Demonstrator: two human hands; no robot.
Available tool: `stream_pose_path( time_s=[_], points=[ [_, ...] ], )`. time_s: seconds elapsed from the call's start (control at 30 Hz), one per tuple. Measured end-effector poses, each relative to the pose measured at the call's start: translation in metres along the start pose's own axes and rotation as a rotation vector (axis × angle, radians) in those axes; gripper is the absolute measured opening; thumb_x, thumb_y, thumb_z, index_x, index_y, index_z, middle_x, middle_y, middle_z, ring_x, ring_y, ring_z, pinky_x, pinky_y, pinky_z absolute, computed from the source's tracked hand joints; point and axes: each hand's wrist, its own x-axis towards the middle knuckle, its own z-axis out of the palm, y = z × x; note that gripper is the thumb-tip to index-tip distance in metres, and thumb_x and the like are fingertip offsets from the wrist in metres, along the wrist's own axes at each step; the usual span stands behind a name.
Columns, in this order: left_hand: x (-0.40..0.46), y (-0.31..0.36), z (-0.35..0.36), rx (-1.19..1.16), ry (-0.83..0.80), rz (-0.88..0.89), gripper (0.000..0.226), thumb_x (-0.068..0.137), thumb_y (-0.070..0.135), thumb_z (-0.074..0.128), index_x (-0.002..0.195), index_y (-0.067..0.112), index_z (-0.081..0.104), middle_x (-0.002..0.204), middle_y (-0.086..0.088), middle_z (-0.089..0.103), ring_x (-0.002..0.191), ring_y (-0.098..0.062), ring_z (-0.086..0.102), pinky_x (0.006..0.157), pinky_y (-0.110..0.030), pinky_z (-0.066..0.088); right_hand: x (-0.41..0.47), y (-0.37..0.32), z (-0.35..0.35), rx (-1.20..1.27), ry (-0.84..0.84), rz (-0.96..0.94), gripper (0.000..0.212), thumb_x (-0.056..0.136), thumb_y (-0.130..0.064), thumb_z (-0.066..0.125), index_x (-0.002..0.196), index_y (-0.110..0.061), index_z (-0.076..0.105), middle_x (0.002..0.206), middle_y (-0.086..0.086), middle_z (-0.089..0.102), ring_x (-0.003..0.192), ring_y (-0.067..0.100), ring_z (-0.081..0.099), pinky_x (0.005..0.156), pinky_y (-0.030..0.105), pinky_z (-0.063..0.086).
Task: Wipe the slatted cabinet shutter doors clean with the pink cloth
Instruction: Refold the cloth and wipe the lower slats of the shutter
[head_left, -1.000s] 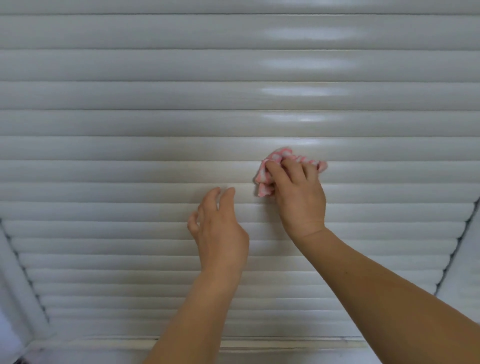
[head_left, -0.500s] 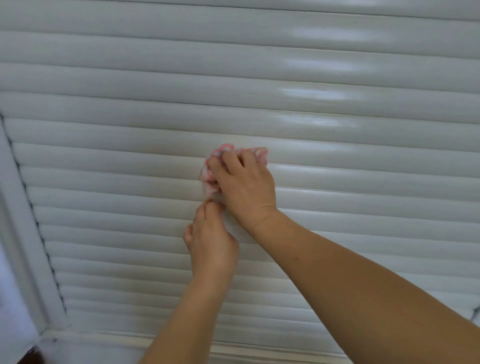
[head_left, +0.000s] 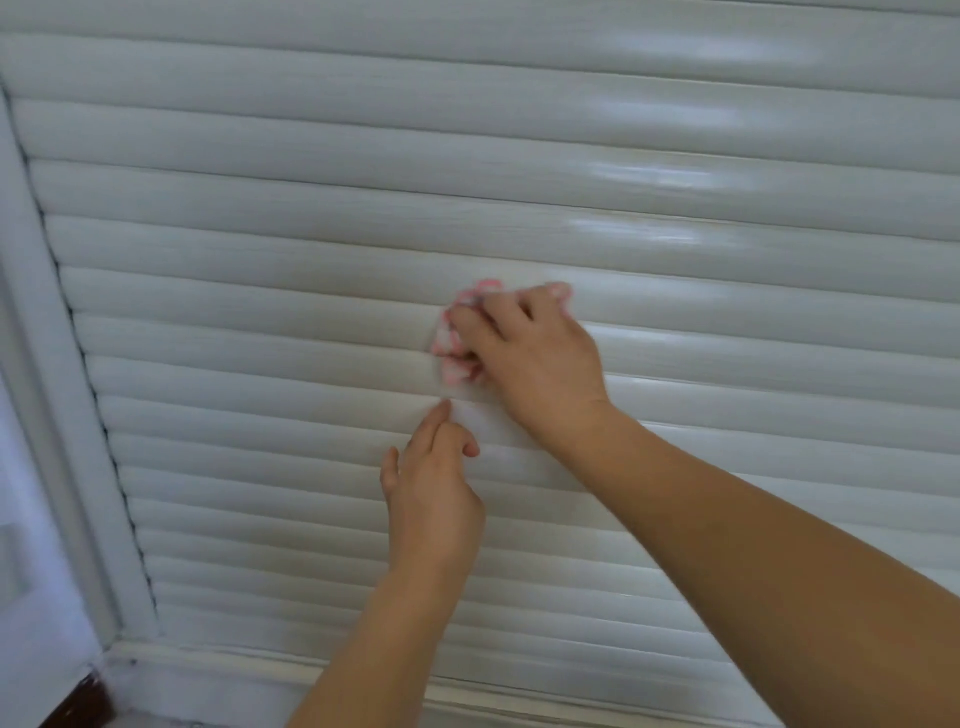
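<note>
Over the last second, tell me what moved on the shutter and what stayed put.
The right hand slid the pink cloth leftward along the slats, toward the shutter's left frame. The left hand kept its fingertips on a slat just below. The right hand's grip on the cloth is unchanged; nothing was let go.

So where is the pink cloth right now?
In the head view, the pink cloth is bunched under the right hand, pressed on the white shutter slats near the middle, just above the left hand.
</note>
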Motion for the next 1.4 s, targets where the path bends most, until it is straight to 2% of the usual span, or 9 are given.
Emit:
stream_pose_path(
  time_s=[0.17, 0.33, 0.4, 0.5, 0.6, 0.83, 1.07, 1.27, 1.4],
  points=[
    [0.004, -0.008, 0.000, -0.070, 0.017, 0.067, 0.052, 0.052, -0.019, 0.036, 0.082, 0.023, 0.041, 0.140, -0.006, 0.045, 0.130, -0.020, 0.041, 0.106, -0.053, 0.025, -0.045, 0.041, -0.016, -0.171, -0.004, 0.083, 0.035, 0.072, -0.015, 0.068, 0.107, -0.019, 0.070, 0.091, 0.008, 0.063, 0.082, 0.028, 0.038, 0.043, 0.028, 0.039],
    [0.003, -0.015, 0.001, -0.204, 0.059, 0.120, 0.050, 0.045, -0.005, 0.022, 0.078, 0.026, 0.042, 0.132, -0.014, 0.051, 0.124, -0.028, 0.048, 0.101, -0.056, 0.034, -0.023, 0.012, -0.002, -0.161, 0.017, 0.086, 0.030, 0.076, -0.020, 0.056, 0.102, -0.022, 0.071, 0.089, 0.005, 0.063, 0.080, 0.027, 0.043, 0.042, 0.026, 0.038],
    [0.004, -0.020, 0.000, -0.227, 0.043, 0.122, 0.049, 0.047, -0.007, 0.023, 0.077, 0.023, 0.047, 0.133, -0.012, 0.051, 0.123, -0.025, 0.047, 0.102, -0.041, 0.035, -0.005, -0.008, 0.002, -0.087, 0.000, 0.069, 0.033, 0.076, -0.024, 0.049, 0.100, -0.023, 0.072, 0.091, 0.004, 0.065, 0.078, 0.029, 0.053, 0.043, 0.026, 0.039],
    [0.006, -0.026, -0.002, -0.243, 0.034, 0.125, 0.045, 0.049, -0.016, 0.027, 0.078, 0.007, 0.053, 0.118, -0.008, 0.058, 0.107, -0.022, 0.052, 0.080, -0.015, 0.035, 0.020, -0.037, 0.008, 0.057, -0.036, 0.027, 0.038, 0.073, -0.024, 0.042, 0.097, -0.021, 0.072, 0.096, 0.007, 0.065, 0.078, 0.032, 0.059, 0.047, 0.031, 0.043],
    [0.007, -0.028, -0.007, -0.253, 0.074, 0.144, 0.042, 0.047, -0.013, 0.027, 0.074, 0.007, 0.051, 0.092, 0.000, 0.055, 0.085, -0.012, 0.047, 0.070, -0.005, 0.032, 0.036, -0.055, 0.018, 0.086, -0.087, -0.100, 0.031, 0.065, -0.027, 0.062, 0.095, -0.022, 0.071, 0.102, 0.008, 0.064, 0.083, 0.032, 0.054, 0.055, 0.037, 0.045],
    [0.003, -0.033, -0.012, -0.178, 0.124, 0.086, 0.049, 0.053, -0.028, 0.034, 0.073, 0.014, 0.048, 0.103, -0.007, 0.057, 0.096, -0.009, 0.045, 0.069, -0.014, 0.027, 0.011, -0.045, 0.020, 0.068, -0.181, -0.193, 0.046, 0.051, -0.028, 0.080, 0.096, -0.025, 0.071, 0.106, 0.005, 0.065, 0.088, 0.027, 0.051, 0.058, 0.037, 0.047],
    [0.000, -0.014, -0.006, -0.104, 0.070, 0.168, 0.041, 0.050, -0.006, 0.025, 0.075, 0.007, 0.056, 0.118, -0.017, 0.058, 0.112, -0.028, 0.054, 0.084, -0.016, 0.029, -0.053, 0.020, -0.014, 0.001, -0.188, 0.014, 0.039, 0.076, -0.017, 0.040, 0.102, -0.017, 0.069, 0.096, 0.011, 0.063, 0.076, 0.033, 0.059, 0.044, 0.032, 0.043],
    [-0.005, 0.030, 0.018, -0.106, 0.013, 0.211, 0.040, 0.061, -0.018, 0.031, 0.078, 0.009, 0.055, 0.128, -0.012, 0.053, 0.122, -0.026, 0.046, 0.090, -0.020, 0.027, -0.101, 0.085, -0.051, -0.036, -0.311, 0.214, 0.046, 0.062, -0.013, 0.081, 0.105, -0.020, 0.068, 0.097, 0.011, 0.060, 0.080, 0.035, 0.059, 0.042, 0.029, 0.041],
    [-0.013, 0.064, 0.039, -0.105, -0.043, 0.278, 0.046, 0.061, -0.027, 0.038, 0.080, 0.011, 0.054, 0.131, -0.011, 0.051, 0.123, -0.028, 0.045, 0.096, -0.030, 0.030, -0.126, 0.120, -0.070, 0.006, -0.393, 0.404, 0.040, 0.078, -0.018, 0.071, 0.116, -0.027, 0.063, 0.112, 0.009, 0.056, 0.098, 0.036, 0.052, 0.056, 0.034, 0.040]
  ],
)
